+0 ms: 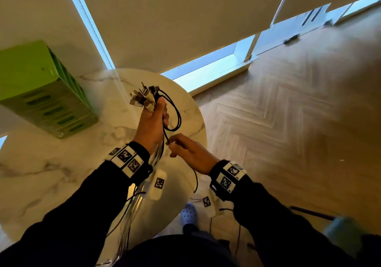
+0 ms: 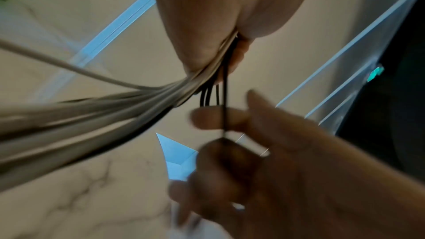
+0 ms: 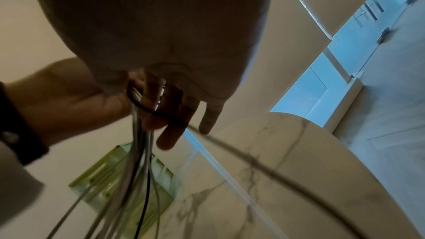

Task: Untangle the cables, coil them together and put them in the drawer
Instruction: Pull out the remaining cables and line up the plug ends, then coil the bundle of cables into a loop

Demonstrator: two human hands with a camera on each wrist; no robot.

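My left hand (image 1: 153, 120) grips a bundle of white and black cables (image 1: 144, 196) upright above the marble table (image 1: 51, 174), with their plug ends (image 1: 142, 97) sticking out above the fist. A black cable (image 1: 175, 114) loops out to the right of that fist. Just below it, my right hand (image 1: 185, 149) pinches this black cable between thumb and fingers. In the left wrist view the white cables (image 2: 92, 115) fan out leftward from the left hand (image 2: 218, 24), while the right hand (image 2: 264, 161) holds one black strand (image 2: 224, 115). The rest of the bundle hangs down past the table edge.
A green plastic drawer unit (image 1: 41, 93) stands on the table at the left. Two small white tagged boxes (image 1: 158, 184) hang near my wrists. Herringbone wood floor (image 1: 288, 122) lies to the right, windows with blinds beyond. My shoe (image 1: 188, 213) shows below the table edge.
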